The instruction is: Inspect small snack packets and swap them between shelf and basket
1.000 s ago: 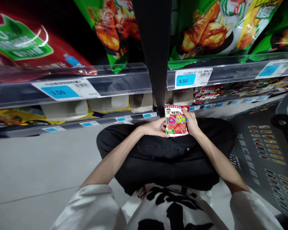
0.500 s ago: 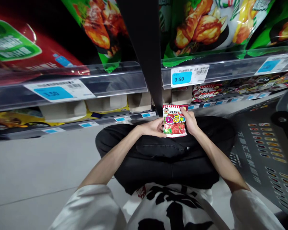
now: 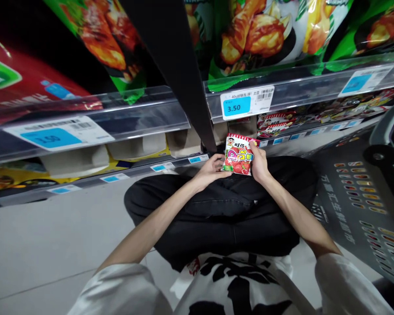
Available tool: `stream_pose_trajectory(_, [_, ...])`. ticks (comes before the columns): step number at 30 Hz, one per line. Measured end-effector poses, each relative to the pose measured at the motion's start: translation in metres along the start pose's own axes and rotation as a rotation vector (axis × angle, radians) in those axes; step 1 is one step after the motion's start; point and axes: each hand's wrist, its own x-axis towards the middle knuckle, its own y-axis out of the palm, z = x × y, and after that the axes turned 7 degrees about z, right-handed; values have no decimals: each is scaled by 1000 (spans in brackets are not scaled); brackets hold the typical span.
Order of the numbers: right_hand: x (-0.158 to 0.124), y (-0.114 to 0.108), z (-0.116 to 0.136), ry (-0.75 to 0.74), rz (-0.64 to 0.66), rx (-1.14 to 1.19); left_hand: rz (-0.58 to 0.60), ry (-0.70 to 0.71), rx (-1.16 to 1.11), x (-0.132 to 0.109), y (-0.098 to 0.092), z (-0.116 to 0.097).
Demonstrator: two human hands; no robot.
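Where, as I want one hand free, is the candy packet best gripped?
Probably at the right edge of the candy packet, pinched from the right, thumb in front, fingers behind. It is flat and thin, its front facing the camera; the right hand has that grip now, while the left hand only holds its lower left corner.

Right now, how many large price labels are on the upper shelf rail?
3: the left label, the middle label above the held candy packet, and the right label. Others may lie outside the frame.
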Motion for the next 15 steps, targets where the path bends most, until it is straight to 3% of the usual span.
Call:
stream_pose_trajectory(7, [8, -8, 3, -63, -179, 26, -230, 66, -384, 12, 56, 39])
stream_pose_trajectory(15, [4, -3, 4, -74, -159, 11, -152, 35, -532, 10, 56, 35])
